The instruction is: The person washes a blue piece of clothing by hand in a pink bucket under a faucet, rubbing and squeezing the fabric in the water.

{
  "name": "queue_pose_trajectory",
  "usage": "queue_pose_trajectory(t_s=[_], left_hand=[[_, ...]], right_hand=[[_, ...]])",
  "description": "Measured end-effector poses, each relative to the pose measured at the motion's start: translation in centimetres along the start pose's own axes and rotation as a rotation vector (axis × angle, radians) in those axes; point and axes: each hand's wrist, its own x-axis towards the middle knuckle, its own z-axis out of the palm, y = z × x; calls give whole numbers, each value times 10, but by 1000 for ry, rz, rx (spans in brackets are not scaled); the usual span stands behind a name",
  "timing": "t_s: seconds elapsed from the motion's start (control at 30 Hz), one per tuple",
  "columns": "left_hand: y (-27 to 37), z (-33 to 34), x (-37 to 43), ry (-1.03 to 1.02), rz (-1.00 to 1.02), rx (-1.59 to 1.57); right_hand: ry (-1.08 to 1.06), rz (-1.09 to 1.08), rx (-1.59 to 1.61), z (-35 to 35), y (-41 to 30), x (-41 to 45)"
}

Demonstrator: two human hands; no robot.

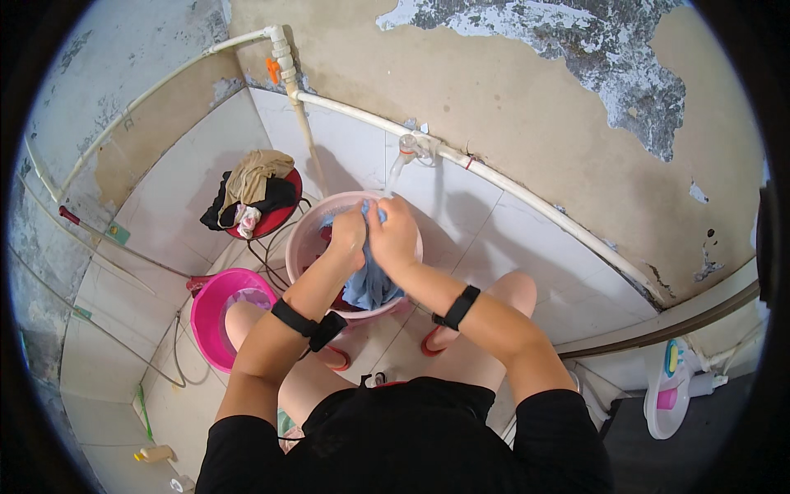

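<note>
Both my hands grip a blue cloth [372, 278] over a light pink plastic basin [296, 247]. My left hand [349, 238] is closed around the cloth on the left, and my right hand [392, 231] holds it close beside, at the basin's far side. The cloth's lower part hangs into the basin, where dark red fabric [325, 234] also lies. Water runs from a wall tap [408, 146] just beyond my hands. What lies under the blue cloth is hidden.
Left of the basin, a red stool [276, 219] bears beige [256, 173] and black clothes [281, 194]. A bright pink basin [207, 321] stands nearer, by my left leg. The tiled wall and a white pipe [524, 194] run close behind the tap.
</note>
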Motion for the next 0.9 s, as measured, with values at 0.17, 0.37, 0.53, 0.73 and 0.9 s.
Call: queue_pose_trajectory(t_s=[0.17, 0.37, 0.53, 0.73, 0.9], left_hand=[[5, -7, -2, -193, -9, -182], [-5, -23, -3, -243, 217, 492], [15, -47, -22, -156, 295, 1240], [11, -38, -7, -404, 290, 50], [-17, -57, 27, -920, -68, -553]], right_hand=[[-27, -20, 91, -4, -8, 3], [-92, 310, 198, -12, 54, 44], [-42, 344, 357, -32, 55, 60], [26, 64, 104, -23, 49, 34], [-41, -295, 218, -26, -62, -10]])
